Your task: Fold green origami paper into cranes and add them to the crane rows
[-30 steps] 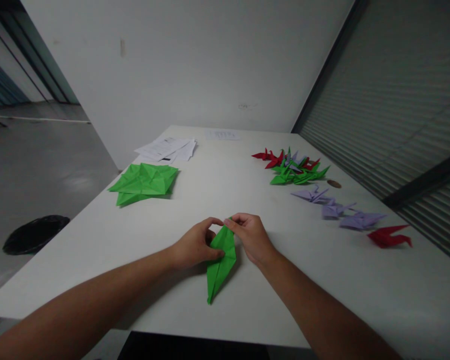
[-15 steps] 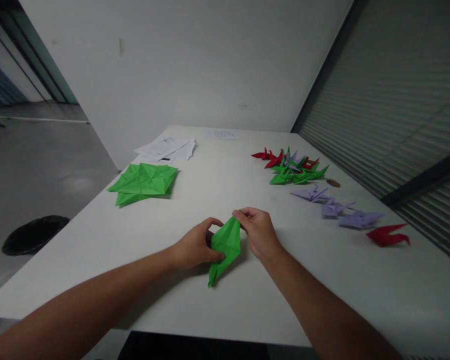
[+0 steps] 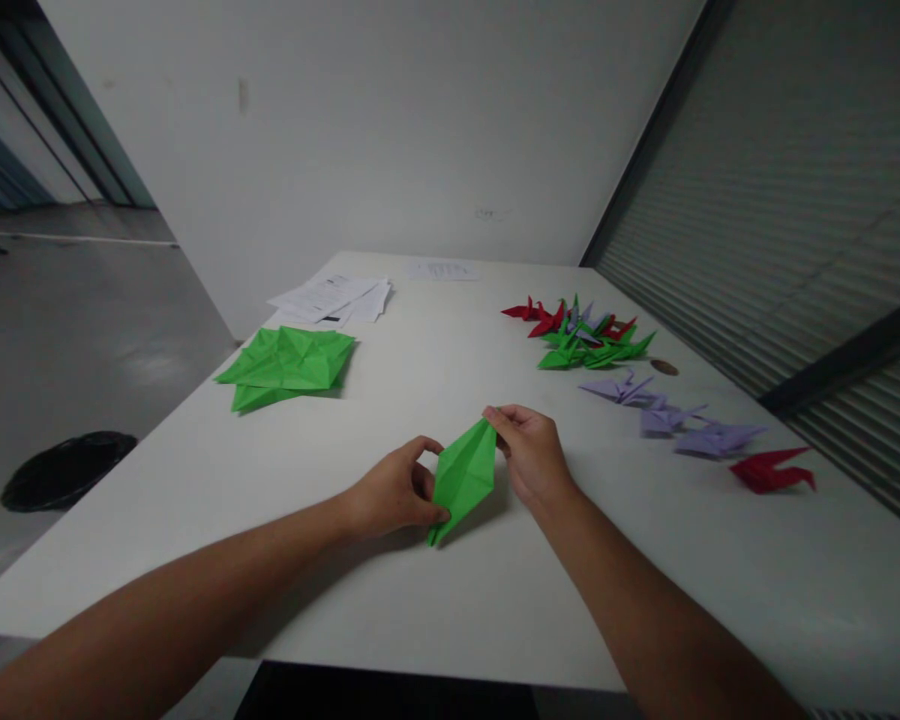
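White table (image 3: 420, 610) beside slatted blinds (image 3: 765, 200) — at its near middle, a folded green paper (image 3: 466, 468). The right hand (image 3: 531, 455) pinches its far tip between thumb and finger; the left hand (image 3: 394, 490) clamps its near left edge. Paper cranes (image 3: 720, 439) lie right — creased green sheets (image 3: 292, 358) left.

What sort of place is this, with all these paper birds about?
Probably an office or similar workroom: printed sheets lie on a plain white table, slatted blinds line the right side, and a black-lined bin sits off to the left.
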Action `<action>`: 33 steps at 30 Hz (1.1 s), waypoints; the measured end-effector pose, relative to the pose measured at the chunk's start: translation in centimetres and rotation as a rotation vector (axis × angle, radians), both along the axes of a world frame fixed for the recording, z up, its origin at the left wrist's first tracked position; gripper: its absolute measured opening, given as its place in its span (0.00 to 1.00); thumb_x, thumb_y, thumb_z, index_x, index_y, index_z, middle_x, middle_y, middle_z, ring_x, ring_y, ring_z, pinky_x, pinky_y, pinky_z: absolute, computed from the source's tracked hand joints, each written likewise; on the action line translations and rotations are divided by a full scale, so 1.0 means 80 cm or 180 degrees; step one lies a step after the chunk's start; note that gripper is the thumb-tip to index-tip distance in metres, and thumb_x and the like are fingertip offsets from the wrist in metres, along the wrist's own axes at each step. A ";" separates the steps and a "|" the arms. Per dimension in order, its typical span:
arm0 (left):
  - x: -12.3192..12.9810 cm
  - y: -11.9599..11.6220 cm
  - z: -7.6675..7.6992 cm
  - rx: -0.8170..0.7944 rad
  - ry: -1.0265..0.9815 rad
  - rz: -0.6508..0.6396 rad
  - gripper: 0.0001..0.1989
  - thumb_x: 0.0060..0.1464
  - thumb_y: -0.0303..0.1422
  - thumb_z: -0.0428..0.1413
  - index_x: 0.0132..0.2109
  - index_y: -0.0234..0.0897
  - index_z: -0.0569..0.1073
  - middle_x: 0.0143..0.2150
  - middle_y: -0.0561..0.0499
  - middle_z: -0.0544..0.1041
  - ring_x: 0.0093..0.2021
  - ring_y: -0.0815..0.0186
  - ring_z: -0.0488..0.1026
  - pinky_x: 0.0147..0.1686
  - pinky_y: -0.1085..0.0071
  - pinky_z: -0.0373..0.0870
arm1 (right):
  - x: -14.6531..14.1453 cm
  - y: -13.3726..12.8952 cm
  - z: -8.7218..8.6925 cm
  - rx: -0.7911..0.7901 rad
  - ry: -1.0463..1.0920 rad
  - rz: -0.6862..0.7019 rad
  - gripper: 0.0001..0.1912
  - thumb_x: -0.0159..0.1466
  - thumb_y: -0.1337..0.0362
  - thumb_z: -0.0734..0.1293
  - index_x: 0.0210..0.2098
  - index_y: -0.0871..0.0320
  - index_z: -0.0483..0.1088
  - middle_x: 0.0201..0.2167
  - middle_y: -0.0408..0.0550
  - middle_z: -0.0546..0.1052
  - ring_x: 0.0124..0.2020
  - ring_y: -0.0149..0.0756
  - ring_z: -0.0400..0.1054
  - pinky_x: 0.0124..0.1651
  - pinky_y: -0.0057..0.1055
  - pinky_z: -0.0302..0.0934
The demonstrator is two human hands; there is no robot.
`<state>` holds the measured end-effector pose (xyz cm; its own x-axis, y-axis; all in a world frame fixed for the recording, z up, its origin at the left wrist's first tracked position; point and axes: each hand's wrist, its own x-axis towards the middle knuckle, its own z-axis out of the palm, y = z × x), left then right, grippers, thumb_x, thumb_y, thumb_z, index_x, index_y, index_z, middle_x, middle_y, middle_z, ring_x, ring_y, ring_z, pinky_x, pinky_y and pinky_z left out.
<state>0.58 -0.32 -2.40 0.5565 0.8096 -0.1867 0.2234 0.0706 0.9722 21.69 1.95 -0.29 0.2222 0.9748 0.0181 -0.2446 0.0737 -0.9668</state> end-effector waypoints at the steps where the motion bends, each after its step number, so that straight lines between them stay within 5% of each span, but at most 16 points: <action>1: 0.000 0.000 0.000 -0.0015 -0.0010 -0.0006 0.34 0.41 0.27 0.70 0.54 0.40 0.64 0.25 0.61 0.73 0.22 0.70 0.71 0.22 0.78 0.63 | 0.001 0.001 0.000 -0.0006 0.0010 -0.0021 0.18 0.47 0.53 0.82 0.24 0.58 0.75 0.21 0.42 0.74 0.24 0.31 0.65 0.30 0.31 0.64; 33: -0.004 -0.001 0.002 -0.0175 -0.0182 -0.0109 0.35 0.42 0.29 0.71 0.54 0.40 0.63 0.26 0.60 0.75 0.22 0.71 0.69 0.23 0.76 0.65 | 0.011 0.004 0.005 0.0092 0.0158 -0.0297 0.17 0.46 0.56 0.83 0.24 0.59 0.77 0.21 0.42 0.74 0.23 0.30 0.65 0.28 0.30 0.62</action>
<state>0.30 -0.43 -2.27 0.5947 0.7793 -0.1975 0.1709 0.1175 0.9783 22.55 2.30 0.09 0.3134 0.9491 0.0327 -0.2828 0.1262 -0.9508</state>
